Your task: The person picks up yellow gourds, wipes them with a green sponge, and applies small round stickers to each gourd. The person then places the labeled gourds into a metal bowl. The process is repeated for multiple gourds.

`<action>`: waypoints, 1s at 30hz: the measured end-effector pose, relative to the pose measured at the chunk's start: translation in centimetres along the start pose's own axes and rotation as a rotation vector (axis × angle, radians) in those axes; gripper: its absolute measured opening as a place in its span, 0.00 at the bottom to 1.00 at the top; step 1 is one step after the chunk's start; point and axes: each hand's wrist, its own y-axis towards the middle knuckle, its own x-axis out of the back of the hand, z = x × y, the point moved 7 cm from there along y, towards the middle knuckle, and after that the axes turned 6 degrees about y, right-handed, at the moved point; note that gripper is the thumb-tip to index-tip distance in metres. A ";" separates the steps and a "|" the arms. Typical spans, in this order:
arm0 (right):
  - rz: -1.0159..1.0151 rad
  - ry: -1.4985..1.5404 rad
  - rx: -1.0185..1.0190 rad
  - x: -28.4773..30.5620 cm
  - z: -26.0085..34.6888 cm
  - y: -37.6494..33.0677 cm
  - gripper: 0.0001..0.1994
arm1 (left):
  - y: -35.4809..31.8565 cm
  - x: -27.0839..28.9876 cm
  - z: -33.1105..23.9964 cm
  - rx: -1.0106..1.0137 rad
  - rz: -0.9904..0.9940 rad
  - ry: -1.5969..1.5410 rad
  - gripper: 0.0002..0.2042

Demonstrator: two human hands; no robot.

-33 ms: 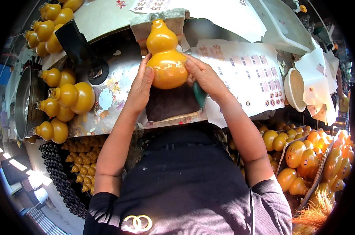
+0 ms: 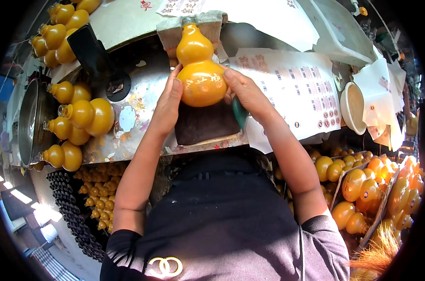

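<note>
A glossy amber gourd-shaped bottle point(image 2: 196, 49) lies with its neck pointing away from me, propped on a folded grey cloth point(image 2: 213, 25). Light markings show on its larger, nearer bulb. My left hand point(image 2: 169, 100) holds that bulb from the left, thumb on its side. My right hand point(image 2: 247, 93) grips it from the right, thumb on top near the edge; its other fingers are mostly hidden. Beside the right hand a green object point(image 2: 239, 112) shows in part, its kind unclear. Below the bottle lies a dark brown pad point(image 2: 205, 126).
Several gourd bottles point(image 2: 100, 116) stand left beside a metal basin point(image 2: 29, 122) and a black phone-like device on a stand point(image 2: 86, 47). Right are printed sheets point(image 2: 297, 89) and a round pale bowl point(image 2: 352, 107). Crates of bottles point(image 2: 362, 185) sit lower right.
The bottle has turned slightly between my hands, so the light markings on its larger bulb now face up more clearly. Both hands keep nearly the same place.
</note>
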 end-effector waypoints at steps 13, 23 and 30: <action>-0.005 -0.060 -0.057 -0.8 1.4 0.2 0.29 | 0.6 -1.0 -1.3 0.068 -0.027 -0.116 0.29; -0.049 -0.077 -0.068 -1.0 2.4 -0.2 0.29 | 1.1 -0.5 -0.9 0.100 -0.053 -0.181 0.27; 0.003 -0.194 -0.015 -1.4 2.6 0.5 0.34 | 1.0 -1.1 -1.5 0.091 -0.078 -0.129 0.33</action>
